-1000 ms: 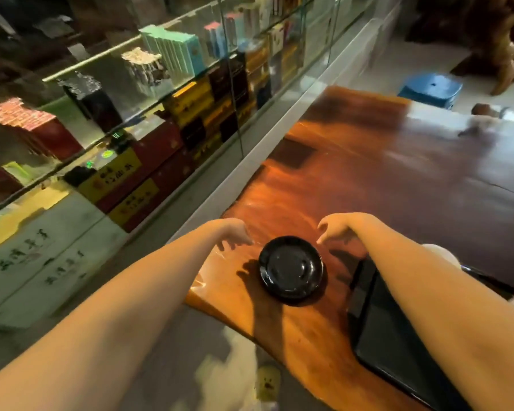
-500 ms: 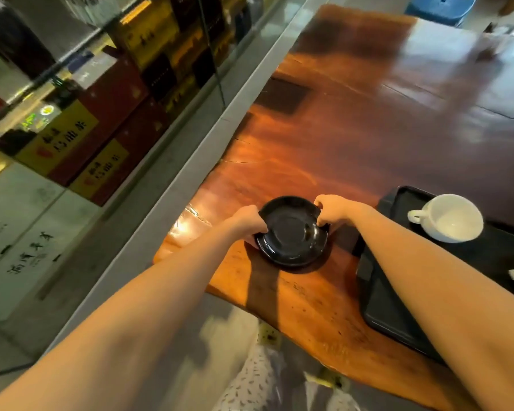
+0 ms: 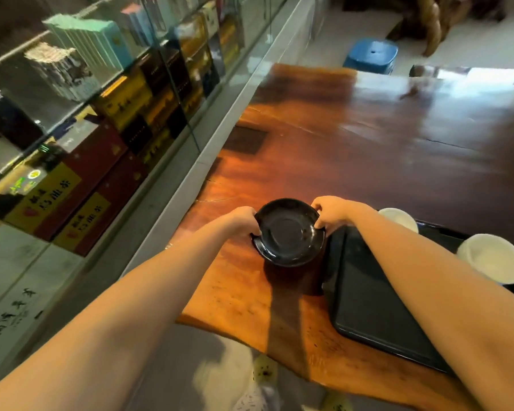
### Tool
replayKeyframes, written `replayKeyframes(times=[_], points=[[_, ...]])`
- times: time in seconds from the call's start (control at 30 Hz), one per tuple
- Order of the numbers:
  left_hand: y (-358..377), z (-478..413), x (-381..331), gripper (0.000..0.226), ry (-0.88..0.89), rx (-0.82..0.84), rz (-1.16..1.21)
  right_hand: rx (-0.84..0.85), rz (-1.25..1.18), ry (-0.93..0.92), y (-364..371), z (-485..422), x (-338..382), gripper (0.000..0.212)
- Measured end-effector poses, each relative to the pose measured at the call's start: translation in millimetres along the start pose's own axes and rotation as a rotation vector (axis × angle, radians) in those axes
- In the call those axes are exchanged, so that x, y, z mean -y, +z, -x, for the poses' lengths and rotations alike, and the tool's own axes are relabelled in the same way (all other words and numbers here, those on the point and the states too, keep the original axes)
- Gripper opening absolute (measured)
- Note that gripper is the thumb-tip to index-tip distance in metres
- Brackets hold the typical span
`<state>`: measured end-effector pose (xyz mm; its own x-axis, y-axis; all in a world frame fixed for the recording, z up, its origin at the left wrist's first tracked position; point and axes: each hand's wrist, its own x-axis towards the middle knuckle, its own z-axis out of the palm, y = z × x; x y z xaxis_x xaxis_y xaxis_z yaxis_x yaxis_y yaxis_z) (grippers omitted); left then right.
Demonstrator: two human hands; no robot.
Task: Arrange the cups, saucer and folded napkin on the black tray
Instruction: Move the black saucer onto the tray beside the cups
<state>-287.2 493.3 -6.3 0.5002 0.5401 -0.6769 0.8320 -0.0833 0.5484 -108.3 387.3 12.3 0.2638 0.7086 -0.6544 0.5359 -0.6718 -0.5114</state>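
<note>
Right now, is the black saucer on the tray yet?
Not yet. The black saucer is held by the left hand and right hand, beside the black tray.

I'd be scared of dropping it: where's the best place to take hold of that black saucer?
By its thin raised rim, on opposite sides. The saucer is shallow and round; the left hand and right hand pinch it from left and right, keeping it level.

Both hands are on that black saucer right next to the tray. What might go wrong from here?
1. The saucer looks glossy and is pinched only at its rim by the left hand and right hand; it might slip.
2. Its right edge sits close to the black tray rim and may clip it.
3. Two white cups stand by the right forearm, which might knock them.
</note>
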Motion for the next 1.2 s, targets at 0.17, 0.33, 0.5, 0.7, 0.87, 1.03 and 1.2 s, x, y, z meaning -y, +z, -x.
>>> replayKeyframes(times=[0.17, 0.33, 0.5, 0.7, 0.87, 1.03, 1.2], points=[[-2.3, 15.4, -58.4, 0.027, 0.132, -0.009, -0.092, -0.071, -0.140, 0.016, -48.3, 41.1, -16.3, 0.037], [13.8, 36.2, -120.1, 0.019, 0.229, 0.013, -0.117, -0.165, -0.143, 0.015, -88.0, 86.9, -45.3, 0.029], [53.1, 50.0, -176.5, 0.023, 0.320, 0.063, -0.157, -0.235, -0.178, 0.036, -114.9, 134.4, -97.7, 0.022], [119.7, 64.6, -230.8, 0.019, 0.334, 0.165, -0.162, -0.326, -0.198, 0.089, -128.0, 186.4, -176.4, 0.026], [185.0, 76.7, -253.3, 0.013, 0.349, 0.215, -0.222, -0.356, -0.323, 0.149, -116.3, 218.1, -246.1, 0.029], [247.0, 83.2, -252.3, 0.017, 0.298, 0.272, -0.140, -0.345, -0.418, 0.198, -92.2, 236.9, -299.7, 0.028], [291.3, 73.7, -232.8, 0.027, 0.218, 0.322, -0.117, -0.332, -0.470, 0.256, -56.3, 235.9, -334.6, 0.035]])
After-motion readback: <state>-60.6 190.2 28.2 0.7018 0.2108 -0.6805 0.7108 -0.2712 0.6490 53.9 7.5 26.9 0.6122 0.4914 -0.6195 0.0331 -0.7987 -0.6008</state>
